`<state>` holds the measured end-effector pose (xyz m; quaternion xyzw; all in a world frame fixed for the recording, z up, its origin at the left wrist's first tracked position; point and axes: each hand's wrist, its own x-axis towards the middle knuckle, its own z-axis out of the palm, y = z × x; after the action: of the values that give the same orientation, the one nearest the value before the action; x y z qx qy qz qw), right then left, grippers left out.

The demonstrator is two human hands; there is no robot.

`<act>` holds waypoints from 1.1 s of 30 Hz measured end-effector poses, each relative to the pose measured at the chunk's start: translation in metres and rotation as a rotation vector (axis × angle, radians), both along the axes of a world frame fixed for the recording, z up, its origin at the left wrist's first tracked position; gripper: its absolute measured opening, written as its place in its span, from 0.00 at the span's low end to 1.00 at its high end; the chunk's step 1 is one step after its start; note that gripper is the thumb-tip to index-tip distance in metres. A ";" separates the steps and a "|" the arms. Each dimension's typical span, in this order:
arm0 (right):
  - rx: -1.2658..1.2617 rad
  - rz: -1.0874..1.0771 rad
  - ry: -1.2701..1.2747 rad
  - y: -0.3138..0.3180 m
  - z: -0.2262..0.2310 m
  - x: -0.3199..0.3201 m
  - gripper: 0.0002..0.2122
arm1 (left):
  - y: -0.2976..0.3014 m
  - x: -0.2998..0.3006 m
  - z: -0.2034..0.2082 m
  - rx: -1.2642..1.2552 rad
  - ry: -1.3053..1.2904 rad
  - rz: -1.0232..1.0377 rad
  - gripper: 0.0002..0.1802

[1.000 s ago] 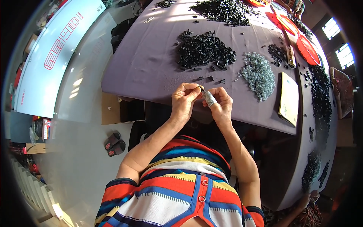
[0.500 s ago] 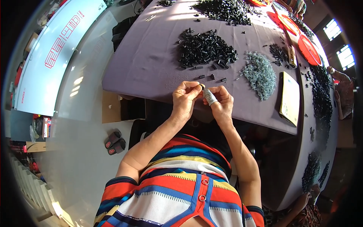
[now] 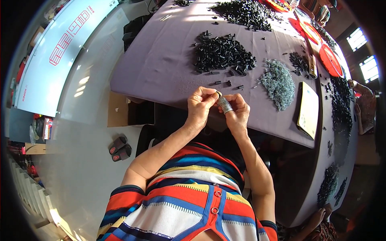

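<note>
My left hand point(image 3: 198, 107) is closed in a pinch at the table's near edge, on a small dark piece point(image 3: 218, 94) mostly hidden by the fingertips. Against it from the right comes my right hand point(image 3: 239, 112), its fingers curled and its thumb under a grey, speckled wrap point(image 3: 225, 105). What the right fingers hold is hidden. Just beyond the hands lie a few loose black plastic pieces point(image 3: 229, 83). Behind them is a heap of short black plastic parts point(image 3: 223, 54), and to the right a heap of tiny clear-grey parts point(image 3: 277, 84).
A yellowish booklet or flat box point(image 3: 308, 110) lies by the table's right edge. More black parts point(image 3: 243, 14) cover the far end, near red round trays point(image 3: 330, 60). An open cardboard box point(image 3: 118, 112) stands under the left edge. Another person's hands point(image 3: 321, 215) are at the lower right.
The whole view has shifted slightly. My hands stay together over the small dark piece, and the wrapped right thumb has tipped a little more upright.
</note>
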<state>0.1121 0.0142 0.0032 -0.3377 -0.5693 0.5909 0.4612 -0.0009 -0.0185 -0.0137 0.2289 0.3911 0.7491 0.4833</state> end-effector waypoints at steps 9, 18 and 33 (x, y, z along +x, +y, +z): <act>0.027 -0.014 -0.049 0.000 -0.001 0.000 0.03 | -0.002 0.003 0.000 0.027 0.077 0.032 0.03; -0.075 -0.013 0.019 0.001 0.004 0.001 0.04 | -0.001 0.005 -0.001 0.029 0.111 0.063 0.03; -0.142 0.066 0.174 0.005 -0.002 0.003 0.02 | -0.002 0.002 0.004 0.050 -0.025 0.002 0.02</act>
<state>0.1155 0.0193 0.0012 -0.2980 -0.4946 0.6716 0.4642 0.0007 -0.0207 -0.0094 0.2310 0.3663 0.7620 0.4815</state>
